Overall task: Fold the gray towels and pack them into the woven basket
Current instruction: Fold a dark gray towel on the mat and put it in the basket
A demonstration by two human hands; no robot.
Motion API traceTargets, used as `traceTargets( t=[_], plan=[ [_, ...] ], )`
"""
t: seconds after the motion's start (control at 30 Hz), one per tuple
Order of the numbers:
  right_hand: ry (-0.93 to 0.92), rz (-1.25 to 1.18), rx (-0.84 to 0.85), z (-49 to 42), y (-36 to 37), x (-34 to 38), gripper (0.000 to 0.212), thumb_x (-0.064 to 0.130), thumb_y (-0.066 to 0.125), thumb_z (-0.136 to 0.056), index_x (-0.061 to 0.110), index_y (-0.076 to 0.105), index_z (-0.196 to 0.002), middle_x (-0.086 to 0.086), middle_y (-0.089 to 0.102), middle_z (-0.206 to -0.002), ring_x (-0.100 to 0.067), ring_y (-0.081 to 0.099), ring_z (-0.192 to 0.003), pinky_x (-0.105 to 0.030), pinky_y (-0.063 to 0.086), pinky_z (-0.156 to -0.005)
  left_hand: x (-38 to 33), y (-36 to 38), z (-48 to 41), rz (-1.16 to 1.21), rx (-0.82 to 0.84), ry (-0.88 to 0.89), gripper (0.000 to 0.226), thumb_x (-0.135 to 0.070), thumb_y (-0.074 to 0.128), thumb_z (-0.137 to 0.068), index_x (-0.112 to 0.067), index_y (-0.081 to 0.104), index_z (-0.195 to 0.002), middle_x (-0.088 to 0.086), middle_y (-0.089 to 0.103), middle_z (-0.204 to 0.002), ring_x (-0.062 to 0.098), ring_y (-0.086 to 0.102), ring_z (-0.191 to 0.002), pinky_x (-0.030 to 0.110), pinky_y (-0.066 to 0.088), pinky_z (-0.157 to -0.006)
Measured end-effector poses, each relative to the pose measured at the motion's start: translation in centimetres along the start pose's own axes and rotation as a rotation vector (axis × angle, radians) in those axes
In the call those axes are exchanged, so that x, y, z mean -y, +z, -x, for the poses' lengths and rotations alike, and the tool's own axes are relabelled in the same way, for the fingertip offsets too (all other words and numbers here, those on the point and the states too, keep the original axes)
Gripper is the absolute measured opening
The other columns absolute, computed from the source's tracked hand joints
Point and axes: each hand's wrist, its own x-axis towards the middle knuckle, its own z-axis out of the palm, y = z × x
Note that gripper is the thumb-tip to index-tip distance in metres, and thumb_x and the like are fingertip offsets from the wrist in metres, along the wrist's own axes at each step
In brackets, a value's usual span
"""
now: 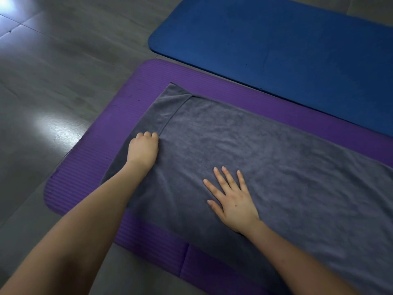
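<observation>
While the flat, spread right hand (pixel 234 201) pins the gray towel (pixel 265 145), the left hand (pixel 143 149), curled on its hem, should tug the layers square.

A glossy gray tiled floor (pixel 53 81) carries 2 foam mats: a ribbed purple mat (pixel 89 167) with rounded corners, and a blue mat (pixel 276 39) lying just beyond the purple mat's far edge, roughly parallel to it. A gray towel (pixel 265 156) lies spread flat on the purple mat, leaving a purple border showing along the mat's far, left and near sides. Left of the purple mat, a bright patch of reflected light sits on the floor.
</observation>
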Motion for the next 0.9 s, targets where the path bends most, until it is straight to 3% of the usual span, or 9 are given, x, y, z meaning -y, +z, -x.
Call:
traceTargets(
  t=[0.13, 0.4, 0.47, 0.57, 0.67, 0.73, 0.77, 0.83, 0.9],
  plan=[
    [-0.001, 0.011, 0.001, 0.0, 0.1, -0.1, 0.053, 0.052, 0.026, -0.097, 0.03, 0.03, -0.145, -0.008, 0.024, -0.155, -0.027, 0.017, -0.144, -0.056, 0.015, -0.111, 0.1, 0.0, -0.1, -0.013, -0.011, 0.083, 0.01, -0.001, 0.047, -0.088, 0.002, 0.056, -0.09, 0.02, 0.061, -0.089, 0.037, 0.056, -0.083, 0.038, 0.038, -0.057],
    [-0.034, 0.065, 0.107, -0.2, -1.4, -0.2, 0.055, 0.054, 0.016, -0.098, 0.03, 0.041, -0.141, -0.011, 0.036, -0.149, -0.029, 0.03, -0.14, -0.057, 0.018, -0.11, -1.8, -1.6, 1.5, 0.055, -0.071, -0.013, 0.029, -0.027, 0.038, -0.098, -0.001, 0.051, -0.102, 0.02, 0.052, -0.103, 0.037, 0.049, -0.092, 0.038, 0.033, -0.062],
    [-0.111, 0.09, 0.112, 0.0, -3.2, -1.2, 0.051, 0.052, 0.021, -0.096, 0.033, 0.051, -0.133, -0.009, 0.046, -0.143, -0.027, 0.043, -0.133, -0.055, 0.029, -0.11, -3.5, -2.4, 2.2, 0.102, -0.104, 0.044, 0.026, -0.025, 0.042, -0.096, -0.001, 0.053, -0.098, 0.022, 0.051, -0.1, 0.038, 0.049, -0.09, 0.04, 0.035, -0.063],
    [-0.154, 0.079, 0.195, 2.6, -6.6, -4.1, 0.05, 0.048, 0.029, -0.087, 0.033, 0.063, -0.122, -0.004, 0.061, -0.128, -0.024, 0.059, -0.117, -0.049, 0.047, -0.094, -7.5, -3.5, 3.4, 0.165, -0.103, 0.164, 0.026, -0.024, 0.048, -0.094, -0.001, 0.056, -0.099, 0.022, 0.051, -0.099, 0.039, 0.049, -0.091, 0.043, 0.042, -0.066],
    [-0.134, 0.133, 0.272, 7.5, -9.0, -7.8, 0.062, 0.049, 0.019, -0.086, 0.027, 0.058, -0.128, -0.007, 0.056, -0.134, -0.027, 0.054, -0.122, -0.049, 0.041, -0.1, -12.6, -4.5, 5.3, 0.19, -0.084, 0.328, 0.023, -0.024, 0.057, -0.089, -0.003, 0.061, -0.1, 0.022, 0.054, -0.1, 0.041, 0.052, -0.092, 0.044, 0.047, -0.067],
    [-0.019, 0.083, 0.356, 11.7, -9.8, -10.3, 0.08, 0.055, 0.002, -0.08, 0.023, 0.042, -0.141, -0.009, 0.039, -0.148, -0.028, 0.037, -0.137, -0.046, 0.023, -0.113, -15.9, -5.1, 6.5, 0.186, -0.059, 0.443, 0.021, -0.019, 0.067, -0.082, -0.004, 0.065, -0.096, 0.023, 0.058, -0.099, 0.043, 0.056, -0.088, 0.046, 0.051, -0.065],
    [0.084, 0.053, 0.354, 13.9, -9.9, -11.3, 0.085, 0.058, -0.004, -0.079, 0.022, 0.042, -0.141, -0.009, 0.039, -0.148, -0.026, 0.038, -0.136, -0.045, 0.023, -0.113, -17.6, -5.6, 6.9, 0.175, -0.048, 0.495, 0.023, -0.018, 0.071, -0.078, -0.005, 0.066, -0.096, 0.023, 0.06, -0.1, 0.044, 0.058, -0.087, 0.047, 0.053, -0.063],
    [0.271, 0.026, 0.213, 17.9, -9.6, -13.7, 0.086, 0.06, -0.005, -0.087, 0.02, 0.061, -0.125, -0.008, 0.061, -0.127, -0.025, 0.059, -0.115, -0.044, 0.043, -0.099, -20.6, -7.1, 7.1, 0.129, -0.06, 0.624, 0.028, -0.016, 0.079, -0.07, -0.006, 0.068, -0.094, 0.023, 0.063, -0.099, 0.044, 0.061, -0.084, 0.047, 0.056, -0.059],
    [0.485, -0.067, 0.075, 21.9, -9.5, -16.6, 0.073, 0.056, 0.01, -0.09, 0.015, 0.066, -0.114, -0.008, 0.069, -0.112, -0.027, 0.065, -0.102, -0.037, 0.049, -0.089, -23.6, -9.5, 7.0, 0.046, -0.107, 0.781, 0.034, -0.016, 0.086, -0.058, -0.008, 0.069, -0.087, 0.019, 0.066, -0.092, 0.04, 0.064, -0.079, 0.044, 0.056, -0.053]
  ],
)
